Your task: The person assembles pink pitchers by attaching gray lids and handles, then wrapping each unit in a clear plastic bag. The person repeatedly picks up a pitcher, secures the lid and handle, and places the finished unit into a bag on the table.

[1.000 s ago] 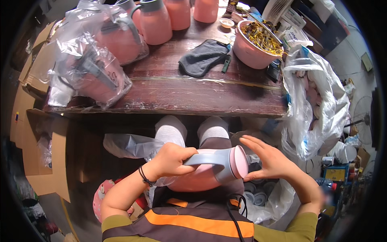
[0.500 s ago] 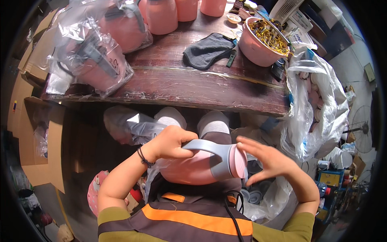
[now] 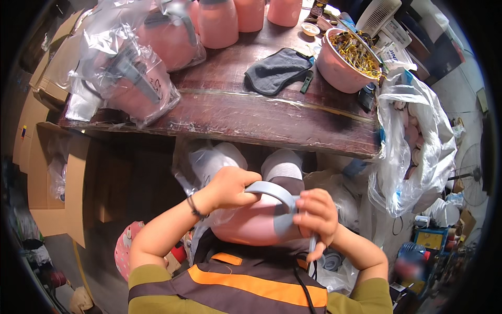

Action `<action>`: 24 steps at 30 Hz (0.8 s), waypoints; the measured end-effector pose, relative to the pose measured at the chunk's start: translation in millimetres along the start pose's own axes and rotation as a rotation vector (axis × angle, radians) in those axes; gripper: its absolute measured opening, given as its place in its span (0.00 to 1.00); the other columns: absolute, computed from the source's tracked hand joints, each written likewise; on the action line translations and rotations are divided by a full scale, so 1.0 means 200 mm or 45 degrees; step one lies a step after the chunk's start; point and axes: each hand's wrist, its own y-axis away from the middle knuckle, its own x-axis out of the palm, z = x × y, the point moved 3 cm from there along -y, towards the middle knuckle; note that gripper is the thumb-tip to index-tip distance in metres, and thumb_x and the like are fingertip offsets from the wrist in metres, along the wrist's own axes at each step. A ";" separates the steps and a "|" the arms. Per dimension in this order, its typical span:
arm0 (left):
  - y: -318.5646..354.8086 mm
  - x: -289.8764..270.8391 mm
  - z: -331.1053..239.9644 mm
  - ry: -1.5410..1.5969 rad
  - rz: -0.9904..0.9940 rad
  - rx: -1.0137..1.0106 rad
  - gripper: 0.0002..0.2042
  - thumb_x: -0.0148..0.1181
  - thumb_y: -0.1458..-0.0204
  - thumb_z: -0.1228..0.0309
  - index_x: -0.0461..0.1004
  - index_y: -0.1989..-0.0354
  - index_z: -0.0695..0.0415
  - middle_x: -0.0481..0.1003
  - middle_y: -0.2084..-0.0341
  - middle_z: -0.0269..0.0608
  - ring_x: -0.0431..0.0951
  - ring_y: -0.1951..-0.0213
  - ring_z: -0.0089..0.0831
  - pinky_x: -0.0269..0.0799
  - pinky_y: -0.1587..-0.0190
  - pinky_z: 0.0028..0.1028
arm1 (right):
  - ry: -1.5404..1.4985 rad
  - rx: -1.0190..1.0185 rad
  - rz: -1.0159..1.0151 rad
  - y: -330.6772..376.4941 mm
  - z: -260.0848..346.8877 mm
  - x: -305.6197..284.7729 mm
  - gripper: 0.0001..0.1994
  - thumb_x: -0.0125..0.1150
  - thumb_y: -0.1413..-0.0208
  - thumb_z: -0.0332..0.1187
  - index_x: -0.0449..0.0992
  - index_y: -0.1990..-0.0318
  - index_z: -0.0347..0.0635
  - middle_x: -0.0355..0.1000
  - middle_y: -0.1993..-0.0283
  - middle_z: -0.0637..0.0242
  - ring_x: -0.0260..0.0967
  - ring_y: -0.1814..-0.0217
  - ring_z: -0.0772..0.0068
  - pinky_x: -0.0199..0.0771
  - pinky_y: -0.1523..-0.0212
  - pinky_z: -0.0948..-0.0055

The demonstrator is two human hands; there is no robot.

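Note:
A pink jug (image 3: 243, 226) with a grey collar lies tilted across my lap, its neck end toward the right. My left hand (image 3: 230, 187) is closed round the upper end of its grey handle (image 3: 276, 191). My right hand (image 3: 317, 215) wraps its fingers over the lid end, hiding the pink lid and most of the neck. Clear plastic (image 3: 183, 162) hangs around my knees, left of the jug.
On the dark red table (image 3: 235, 118) stand bagged pink jugs (image 3: 141, 99), bare pink jugs (image 3: 217, 26), a grey cloth (image 3: 277, 71) and a pink tub (image 3: 340, 73) of yellow ties. A white bag (image 3: 442, 172) of pink parts hangs right; a cardboard box (image 3: 77, 193) stands left.
My right hand has moved from spread fingers beside the lid to closed round it. My left hand stays on the handle. The view has shifted slightly.

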 end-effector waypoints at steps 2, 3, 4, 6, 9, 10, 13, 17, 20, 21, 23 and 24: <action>0.06 -0.02 -0.10 -0.090 -0.093 -0.096 0.12 0.59 0.58 0.59 0.76 0.68 0.52 0.75 0.80 0.46 0.76 0.76 0.48 0.71 0.74 0.40 | -0.044 0.302 -0.071 -0.05 -0.09 -0.03 0.35 0.50 0.52 0.67 0.76 0.55 0.41 0.70 0.48 0.53 0.68 0.48 0.48 0.66 0.48 0.56; 0.10 -0.01 -0.18 -0.038 -0.069 -0.092 0.15 0.59 0.55 0.58 0.75 0.65 0.55 0.75 0.80 0.48 0.76 0.76 0.49 0.72 0.74 0.41 | -0.122 0.517 -0.072 -0.06 -0.15 -0.02 0.32 0.50 0.50 0.62 0.75 0.55 0.39 0.70 0.49 0.53 0.68 0.49 0.49 0.66 0.47 0.58; 0.13 0.02 -0.26 0.010 -0.049 -0.087 0.18 0.59 0.53 0.56 0.73 0.61 0.57 0.75 0.80 0.50 0.76 0.77 0.50 0.72 0.74 0.42 | -0.203 0.725 -0.074 -0.08 -0.21 -0.01 0.29 0.51 0.48 0.57 0.75 0.55 0.38 0.71 0.50 0.53 0.69 0.49 0.50 0.66 0.47 0.61; 0.18 0.13 -0.37 0.009 0.026 -0.016 0.21 0.58 0.49 0.56 0.69 0.59 0.64 0.74 0.81 0.54 0.76 0.77 0.53 0.72 0.73 0.44 | -0.370 0.887 0.019 -0.18 -0.31 0.01 0.18 0.53 0.44 0.43 0.75 0.57 0.36 0.73 0.57 0.57 0.71 0.54 0.61 0.68 0.51 0.69; 0.19 0.23 -0.36 0.199 0.066 -0.072 0.20 0.58 0.47 0.57 0.67 0.64 0.66 0.71 0.83 0.54 0.74 0.79 0.54 0.69 0.76 0.43 | -0.628 1.149 0.225 -0.30 -0.39 0.07 0.17 0.53 0.39 0.43 0.78 0.59 0.36 0.75 0.61 0.64 0.71 0.58 0.72 0.70 0.54 0.71; 0.19 0.24 -0.36 0.228 0.073 -0.074 0.19 0.58 0.46 0.58 0.67 0.65 0.66 0.70 0.84 0.54 0.73 0.79 0.55 0.68 0.76 0.42 | -0.730 1.093 0.248 -0.32 -0.42 0.10 0.17 0.53 0.38 0.43 0.78 0.57 0.37 0.75 0.60 0.63 0.71 0.57 0.73 0.70 0.53 0.72; 0.20 0.24 -0.30 0.768 -0.106 -0.391 0.16 0.57 0.43 0.60 0.67 0.64 0.64 0.70 0.84 0.48 0.73 0.81 0.38 0.68 0.75 0.31 | -0.422 1.019 -0.149 -0.34 -0.55 0.15 0.17 0.55 0.39 0.42 0.76 0.54 0.37 0.75 0.59 0.62 0.71 0.53 0.73 0.70 0.52 0.71; 0.15 0.15 -0.23 1.078 -0.332 -0.408 0.09 0.51 0.38 0.67 0.64 0.63 0.61 0.74 0.78 0.41 0.75 0.76 0.26 0.72 0.72 0.25 | -0.164 0.930 -0.565 -0.32 -0.79 -0.13 0.09 0.63 0.44 0.32 0.75 0.64 0.35 0.74 0.68 0.67 0.70 0.63 0.80 0.69 0.61 0.77; 0.12 0.16 -0.20 1.197 -0.349 -0.417 0.10 0.50 0.38 0.66 0.64 0.63 0.62 0.75 0.76 0.45 0.76 0.74 0.28 0.74 0.69 0.26 | 0.157 0.874 -0.766 -0.34 -0.90 -0.43 0.10 0.62 0.43 0.35 0.77 0.65 0.37 0.75 0.70 0.66 0.71 0.66 0.77 0.69 0.62 0.76; 0.11 0.17 -0.19 1.282 -0.313 -0.408 0.11 0.49 0.38 0.66 0.65 0.60 0.63 0.76 0.74 0.48 0.77 0.72 0.31 0.75 0.67 0.28 | 0.387 0.858 -0.741 -0.36 -0.93 -0.53 0.10 0.61 0.43 0.36 0.78 0.64 0.38 0.75 0.68 0.64 0.72 0.65 0.71 0.70 0.61 0.74; 0.10 0.18 -0.20 1.280 -0.287 -0.442 0.12 0.49 0.38 0.65 0.65 0.58 0.64 0.76 0.72 0.49 0.78 0.72 0.32 0.75 0.67 0.28 | 0.734 0.812 -0.663 -0.38 -1.00 -0.69 0.10 0.59 0.43 0.38 0.79 0.63 0.41 0.76 0.65 0.60 0.74 0.62 0.61 0.71 0.59 0.68; 0.10 0.18 -0.20 1.280 -0.272 -0.460 0.12 0.49 0.38 0.65 0.65 0.58 0.65 0.77 0.72 0.50 0.78 0.71 0.32 0.76 0.66 0.28 | 0.859 0.783 -0.611 -0.40 -1.04 -0.75 0.10 0.59 0.43 0.38 0.79 0.63 0.42 0.76 0.63 0.59 0.74 0.60 0.56 0.71 0.58 0.66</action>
